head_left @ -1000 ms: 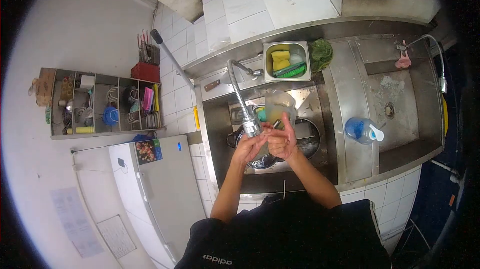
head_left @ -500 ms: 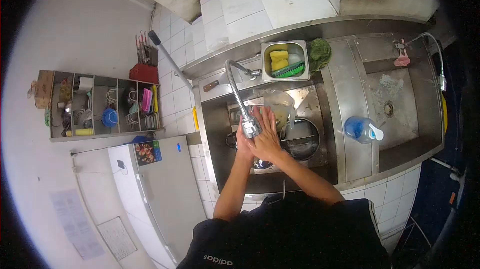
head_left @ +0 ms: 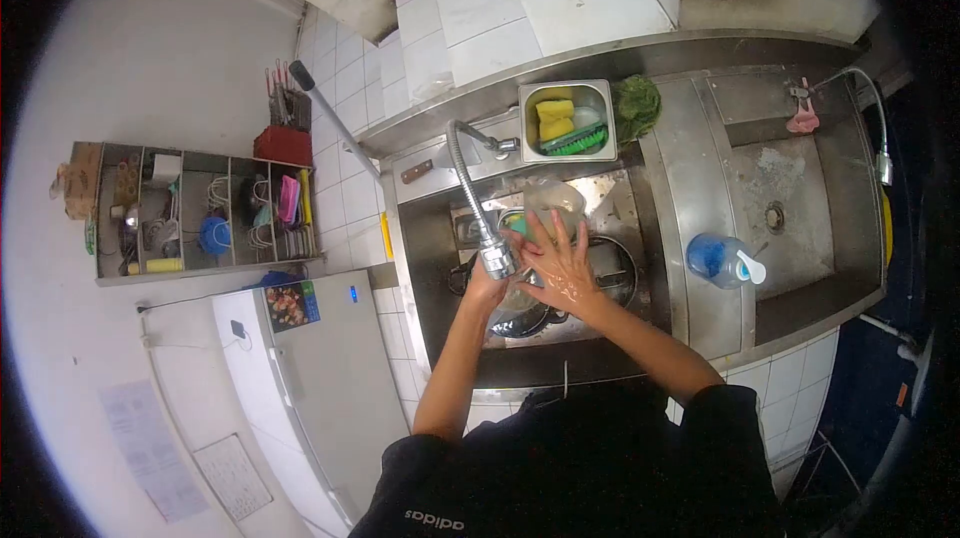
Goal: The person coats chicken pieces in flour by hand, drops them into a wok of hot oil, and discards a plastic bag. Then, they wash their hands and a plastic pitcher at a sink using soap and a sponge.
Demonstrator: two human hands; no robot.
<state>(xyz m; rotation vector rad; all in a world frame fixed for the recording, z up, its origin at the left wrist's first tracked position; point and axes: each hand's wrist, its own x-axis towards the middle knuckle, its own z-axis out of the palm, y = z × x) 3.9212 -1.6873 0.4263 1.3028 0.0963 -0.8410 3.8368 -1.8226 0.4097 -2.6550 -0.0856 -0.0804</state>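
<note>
My right hand (head_left: 562, 266) is wet and spread, its fingers apart over the left sink basin, with nothing in it. My left hand (head_left: 486, 288) is beside it, right under the metal spray head (head_left: 498, 257) of the flexible tap (head_left: 462, 163). The spray head hides most of its fingers. Beneath both hands, a dark round pan (head_left: 518, 324) lies in the basin. A pan with a pale inside (head_left: 612, 273) and a clear plastic container (head_left: 560, 198) are just beyond my right hand.
A steel tub (head_left: 566, 90) with yellow sponges and a green brush stands behind the basin, beside a green scouring cloth (head_left: 637, 106). A scraper (head_left: 417, 172) lies on the left ledge. A blue soap bottle (head_left: 716, 260) stands at right, near the second basin (head_left: 800, 280).
My hands were pressed together under the tap and have come apart. My right hand has shifted slightly right and its fingers have spread, while my left stays by the spray head.
</note>
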